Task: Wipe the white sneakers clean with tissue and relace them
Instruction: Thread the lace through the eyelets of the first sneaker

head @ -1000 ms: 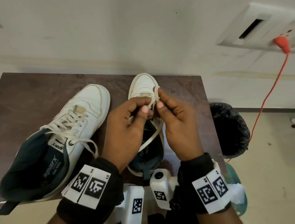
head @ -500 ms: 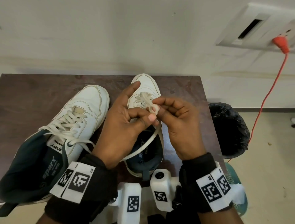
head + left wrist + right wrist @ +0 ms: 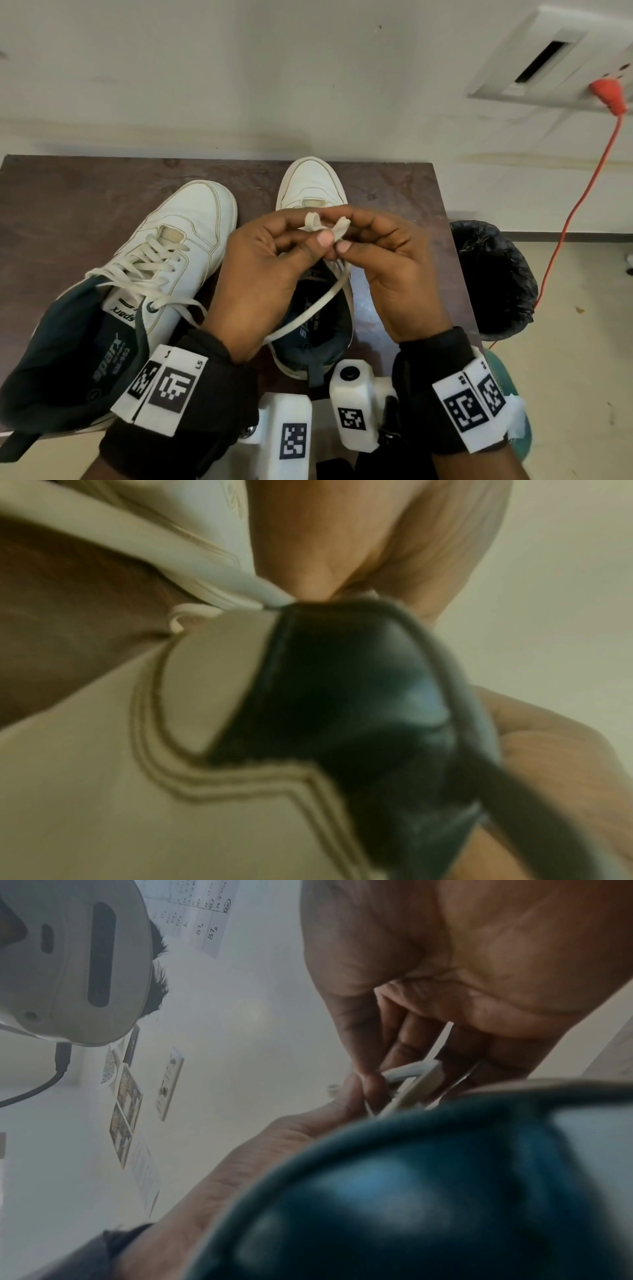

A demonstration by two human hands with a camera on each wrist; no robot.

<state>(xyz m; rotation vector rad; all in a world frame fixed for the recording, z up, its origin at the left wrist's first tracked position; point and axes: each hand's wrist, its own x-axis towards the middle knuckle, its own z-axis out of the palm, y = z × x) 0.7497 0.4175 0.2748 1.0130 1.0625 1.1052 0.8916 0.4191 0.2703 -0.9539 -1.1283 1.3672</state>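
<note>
Two white sneakers with dark teal linings stand on a brown table (image 3: 68, 192). The left sneaker (image 3: 164, 246) is laced, its lace ends loose. Over the right sneaker (image 3: 310, 181) both hands meet. My left hand (image 3: 267, 267) pinches one loop of the cream shoelace (image 3: 313, 221) between thumb and fingers. The other loop (image 3: 342, 226) is pinched by my right hand (image 3: 394, 267). A loose strand (image 3: 308, 311) trails down across the shoe opening. The right wrist view shows the shoelace (image 3: 411, 1077) between the fingers; the left wrist view is blurred, filled by the sneaker's heel (image 3: 342, 696).
A bin with a black liner (image 3: 493, 281) stands right of the table. An orange cable (image 3: 582, 198) runs from a wall socket (image 3: 609, 92) down past it. A teal stool (image 3: 513, 411) with white tissue on it shows at the lower right.
The hands have shifted from one loop pinched together to two separate loops, one in each hand, held a little higher above the right sneaker's tongue.
</note>
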